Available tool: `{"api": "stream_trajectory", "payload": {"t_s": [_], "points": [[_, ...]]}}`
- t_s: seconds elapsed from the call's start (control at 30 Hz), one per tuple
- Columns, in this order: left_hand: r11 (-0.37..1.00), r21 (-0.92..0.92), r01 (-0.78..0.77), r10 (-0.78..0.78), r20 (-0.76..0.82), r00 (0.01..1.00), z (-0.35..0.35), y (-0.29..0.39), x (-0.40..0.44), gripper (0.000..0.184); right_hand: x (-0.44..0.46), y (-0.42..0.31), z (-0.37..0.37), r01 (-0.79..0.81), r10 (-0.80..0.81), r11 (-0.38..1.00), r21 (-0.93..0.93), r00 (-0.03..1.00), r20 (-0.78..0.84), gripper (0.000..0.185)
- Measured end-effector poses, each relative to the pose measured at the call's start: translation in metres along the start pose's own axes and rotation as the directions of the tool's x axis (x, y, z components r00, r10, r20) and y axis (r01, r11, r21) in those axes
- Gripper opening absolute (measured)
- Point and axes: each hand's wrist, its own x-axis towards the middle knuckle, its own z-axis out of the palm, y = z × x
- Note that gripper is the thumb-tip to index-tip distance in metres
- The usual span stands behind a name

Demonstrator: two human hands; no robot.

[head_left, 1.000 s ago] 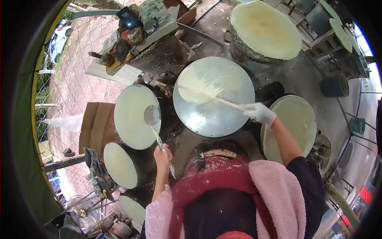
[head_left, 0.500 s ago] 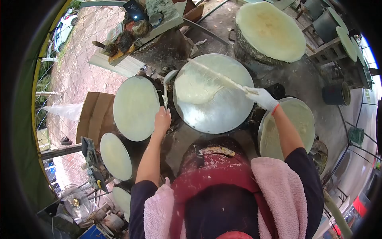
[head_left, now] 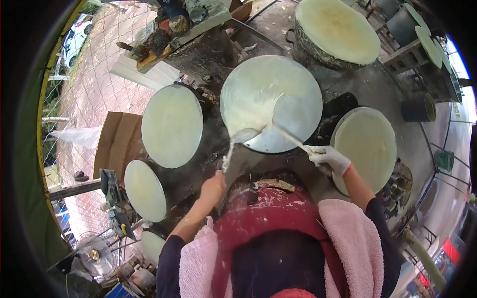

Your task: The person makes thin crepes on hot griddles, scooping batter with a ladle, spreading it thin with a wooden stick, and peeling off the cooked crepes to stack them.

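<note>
A pale batter [head_left: 253,107] covers much of a round metal griddle [head_left: 298,116] in front of me; bare shiny metal shows at its lower right. My left hand [head_left: 213,186] is closed around the handle of a ladle [head_left: 246,135], whose bowl is at the griddle's near edge. In a white glove, my right hand [head_left: 330,160] grips a pale, batter-coated stick [head_left: 290,139]. The stick's far end touches the batter near the griddle's lower middle, close beside the ladle bowl.
Other pale-coated round griddles stand at left [head_left: 172,126] and right [head_left: 366,149]. A large pot with a pale round top [head_left: 340,30] is at the back. A cardboard sheet [head_left: 117,144], a fan [head_left: 94,253] and a dark bucket [head_left: 418,108] lie farther out.
The ladle has moved from the griddle's left side to its near edge. My right hand has come lower, and the stick's end has swept from the far left edge toward me.
</note>
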Motion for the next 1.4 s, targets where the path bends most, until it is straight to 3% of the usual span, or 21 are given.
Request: {"api": "stream_trajectory", "payload": {"t_s": [0.07, 0.17, 0.27, 0.33, 0.4, 0.47, 0.5, 0.53, 0.57, 0.67, 0.73, 0.77, 0.87, 0.9, 0.93, 1.0, 1.13, 1.2, 1.3, 1.33, 1.4], "points": [[0.982, -0.151, -0.115, 0.12, 0.025, 0.993, 0.001, -0.011, 0.006, 0.017, -0.007, 0.033, 0.046, -0.016, 0.049, 0.902, 0.431, 0.997, -0.066, 0.042], [0.876, -0.404, -0.262, 0.257, -0.068, 0.964, -0.047, -0.014, 0.019, 0.014, 0.027, 0.046, 0.104, 0.076, -0.07, 0.855, 0.513, 0.997, -0.031, 0.019], [0.834, -0.516, -0.196, 0.059, -0.269, 0.961, -0.077, -0.026, 0.011, 0.013, 0.08, 0.021, 0.185, 0.262, -0.186, 0.878, 0.401, 0.958, -0.219, 0.017], [0.787, -0.551, -0.278, 0.016, -0.431, 0.902, -0.085, -0.05, 0.01, 0.015, 0.121, 0.007, 0.24, 0.244, -0.146, 0.864, 0.441, 0.959, -0.243, 0.021], [0.658, -0.724, -0.205, -0.065, -0.326, 0.943, -0.085, -0.085, 0.01, 0.016, 0.181, 0.023, 0.277, 0.329, -0.221, 0.898, 0.292, 0.911, -0.348, 0.03], [0.585, -0.789, -0.188, -0.087, -0.291, 0.953, -0.081, -0.113, 0.002, 0.016, 0.223, 0.041, 0.295, 0.243, -0.169, 0.97, 0.029, 0.752, -0.637, 0.036], [0.543, -0.82, -0.18, -0.096, -0.273, 0.957, -0.081, -0.122, -0.004, 0.016, 0.224, 0.046, 0.299, 0.211, -0.219, 0.971, -0.107, 0.623, -0.751, 0.038], [0.489, -0.861, -0.138, -0.112, -0.219, 0.969, -0.082, -0.128, -0.01, 0.015, 0.22, 0.052, 0.298, 0.15, -0.279, 0.96, -0.236, 0.477, -0.833, 0.04], [0.432, -0.897, -0.092, -0.126, -0.161, 0.979, -0.083, -0.132, -0.018, 0.015, 0.211, 0.059, 0.29, 0.113, -0.332, 0.942, -0.315, 0.416, -0.846, 0.039], [0.341, -0.939, -0.05, -0.123, -0.097, 0.988, -0.073, -0.143, -0.034, 0.015, 0.187, 0.084, 0.26, 0.09, -0.265, 0.964, -0.25, 0.291, -0.919, 0.037], [0.309, -0.951, -0.03, -0.134, -0.074, 0.988, -0.069, -0.146, -0.044, 0.018, 0.154, 0.074, 0.257, 0.296, 0.018, 0.935, 0.194, 0.507, -0.862, 0.034], [0.291, -0.957, -0.012, -0.16, -0.06, 0.985, -0.069, -0.144, -0.048, 0.012, 0.15, 0.072, 0.255, 0.395, 0.028, 0.875, 0.281, 0.536, -0.844, 0.032], [0.257, -0.966, 0.012, -0.199, -0.041, 0.979, -0.063, -0.14, -0.053, 0.011, 0.138, 0.069, 0.284, 0.377, -0.152, 0.918, 0.119, 0.615, -0.774, 0.037], [0.247, -0.969, -0.002, -0.2, -0.053, 0.978, -0.058, -0.139, -0.052, 0.012, 0.14, 0.082, 0.284, 0.209, -0.323, 0.946, -0.247, 0.571, -0.755, 0.036], [0.255, -0.967, -0.001, -0.207, -0.056, 0.977, -0.058, -0.133, -0.052, 0.012, 0.141, 0.093, 0.284, 0.011, -0.476, 0.822, -0.57, 0.562, -0.676, 0.036], [0.272, -0.962, 0.003, -0.224, -0.061, 0.973, -0.058, -0.118, -0.052, 0.012, 0.13, 0.108, 0.264, -0.129, -0.461, 0.801, -0.585, 0.491, -0.739, 0.031], [0.295, -0.955, -0.012, -0.222, -0.081, 0.972, -0.054, -0.081, -0.048, 0.016, 0.1, 0.108, 0.183, -0.125, -0.44, 0.851, -0.511, 0.363, -0.821, 0.032], [0.313, -0.949, -0.027, -0.215, -0.099, 0.972, -0.05, -0.06, -0.05, 0.016, 0.106, 0.108, 0.149, 0.114, -0.334, 0.941, -0.318, 0.456, -0.825, 0.038], [0.285, -0.959, 0.0, -0.229, -0.068, 0.971, -0.045, -0.029, -0.053, 0.017, 0.085, 0.11, 0.163, 0.188, -0.283, 0.959, -0.211, 0.647, -0.708, 0.042], [0.283, -0.959, 0.008, -0.236, -0.061, 0.97, -0.043, -0.019, -0.054, 0.016, 0.074, 0.124, 0.163, 0.019, -0.523, 0.764, -0.644, 0.602, -0.603, 0.044], [0.277, -0.961, 0.026, -0.25, -0.046, 0.967, -0.041, -0.002, -0.06, 0.014, 0.049, 0.135, 0.155, -0.157, -0.375, 0.729, -0.666, 0.722, -0.581, 0.043]]}}
